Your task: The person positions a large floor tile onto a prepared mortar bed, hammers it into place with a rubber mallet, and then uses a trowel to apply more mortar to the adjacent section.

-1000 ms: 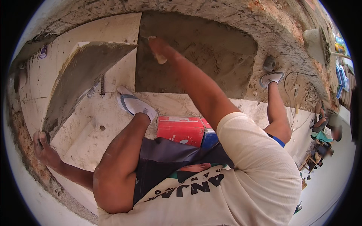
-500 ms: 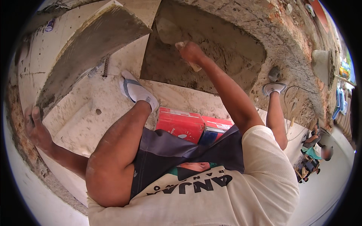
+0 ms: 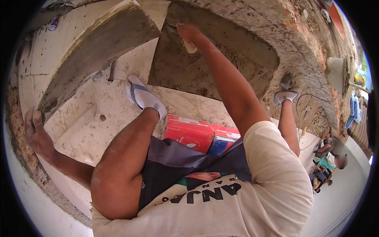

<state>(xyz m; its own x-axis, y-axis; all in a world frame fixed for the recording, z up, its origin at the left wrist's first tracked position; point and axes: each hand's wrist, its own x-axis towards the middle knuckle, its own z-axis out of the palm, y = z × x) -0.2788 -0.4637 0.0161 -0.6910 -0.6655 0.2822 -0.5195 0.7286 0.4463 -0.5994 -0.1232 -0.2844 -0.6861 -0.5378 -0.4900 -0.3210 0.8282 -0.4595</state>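
My right hand (image 3: 188, 32) grips a trowel by its pale handle (image 3: 190, 47). The trowel's blade lies at the far left of a bed of wet grey mortar (image 3: 237, 55), partly lost against it. At far left my left hand (image 3: 38, 134) is closed at the near corner of a large tile (image 3: 98, 49), which stands tilted with its grey, mortar-coated face toward me. Part of the left hand's grip is hidden by the tile edge.
Pale floor tiles (image 3: 79, 114) border the mortar. Red boxes (image 3: 189, 132) sit between my legs. A short steel rod (image 3: 111, 71) stands by the tilted tile. A grey lump (image 3: 287, 81) lies by my right foot. Another person (image 3: 327, 158) is at far right.
My right hand has moved away from me and slightly left with the trowel, across the mortar. The left hand and the tilted tile stay nearly in place.
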